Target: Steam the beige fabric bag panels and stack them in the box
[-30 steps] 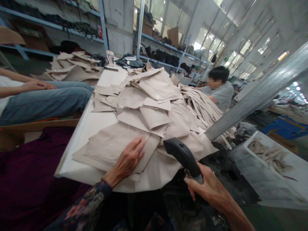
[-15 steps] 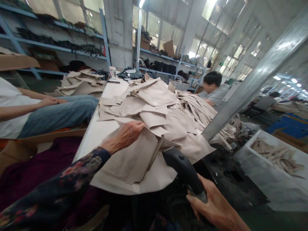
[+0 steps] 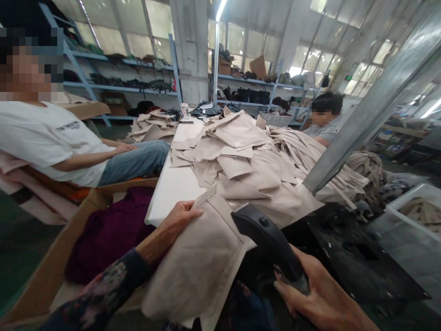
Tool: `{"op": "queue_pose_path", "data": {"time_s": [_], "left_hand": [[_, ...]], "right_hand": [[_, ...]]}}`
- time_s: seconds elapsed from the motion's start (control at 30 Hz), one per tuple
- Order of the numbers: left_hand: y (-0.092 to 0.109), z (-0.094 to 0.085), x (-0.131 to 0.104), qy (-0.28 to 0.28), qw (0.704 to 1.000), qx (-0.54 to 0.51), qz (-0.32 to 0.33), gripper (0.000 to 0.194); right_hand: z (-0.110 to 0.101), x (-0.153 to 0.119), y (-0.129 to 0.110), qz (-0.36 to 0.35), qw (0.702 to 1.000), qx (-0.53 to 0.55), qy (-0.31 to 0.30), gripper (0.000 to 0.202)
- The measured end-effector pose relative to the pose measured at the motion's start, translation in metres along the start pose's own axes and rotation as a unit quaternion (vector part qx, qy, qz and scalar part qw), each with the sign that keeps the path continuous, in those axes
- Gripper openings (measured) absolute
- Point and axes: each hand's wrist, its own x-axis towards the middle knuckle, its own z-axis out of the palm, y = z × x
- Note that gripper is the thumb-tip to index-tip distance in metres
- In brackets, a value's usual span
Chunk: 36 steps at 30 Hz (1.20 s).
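Note:
My left hand pinches the upper left edge of a beige fabric panel, which hangs down in front of the table edge with a stitched seam along its top. In my right hand is a black curved handheld power tool; its exact kind I cannot make out. The tool's blunt nose is close to the panel's upper right side; whether they touch I cannot tell. Beyond the panel, a heap of beige fabric pieces covers much of the white table.
Left of the table stands a cardboard box with dark purple cloth. A person in a white shirt sits there; another person is at the far right. A metal post slants beside the heap. White bin at right.
My left hand has lifted the beige panel off the table and drawn it towards me, below the tool's nose. My right hand still grips the black tool. The view has turned left.

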Motion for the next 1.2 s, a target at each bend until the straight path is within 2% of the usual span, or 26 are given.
{"op": "queue_pose_path", "data": {"time_s": [0.13,0.23,0.33,0.5,0.6,0.7,0.83,0.93,1.03,1.2], "left_hand": [[-0.027,0.010,-0.016,-0.009,0.995,-0.098,0.000,0.044],[-0.036,0.016,-0.026,-0.021,0.989,-0.143,0.009,0.045],[-0.043,0.020,-0.034,-0.004,0.986,-0.168,0.013,0.043],[-0.058,0.023,-0.038,0.038,0.990,-0.134,0.037,0.040],[-0.066,0.024,-0.038,0.041,0.994,-0.095,0.044,0.041],[-0.069,0.028,-0.036,0.041,0.992,-0.107,0.048,0.042],[-0.066,0.030,-0.033,0.051,0.986,-0.147,0.065,0.044],[-0.065,0.029,-0.030,0.056,0.985,-0.145,0.075,0.045],[-0.071,0.029,-0.028,0.050,0.986,-0.148,0.058,0.044],[-0.088,0.033,-0.022,0.040,0.983,-0.179,0.026,0.047]], "right_hand": [[0.018,0.011,-0.007,-0.046,0.997,0.026,-0.055,0.011],[0.025,0.021,-0.010,-0.052,0.991,0.070,-0.097,0.017],[0.027,0.029,-0.013,-0.050,0.987,0.099,-0.117,0.016],[0.029,0.040,-0.019,-0.062,0.988,0.100,-0.104,0.013],[0.033,0.047,-0.022,-0.071,0.988,0.105,-0.082,0.013],[0.034,0.045,-0.023,-0.086,0.991,0.090,-0.057,0.015],[0.033,0.033,-0.016,-0.083,0.993,0.050,-0.070,0.014],[0.035,0.032,-0.013,-0.060,0.992,0.066,-0.091,0.018],[0.038,0.046,-0.016,-0.052,0.990,0.087,-0.093,0.015],[0.028,0.076,-0.021,-0.056,0.994,0.098,-0.009,0.010]]}}
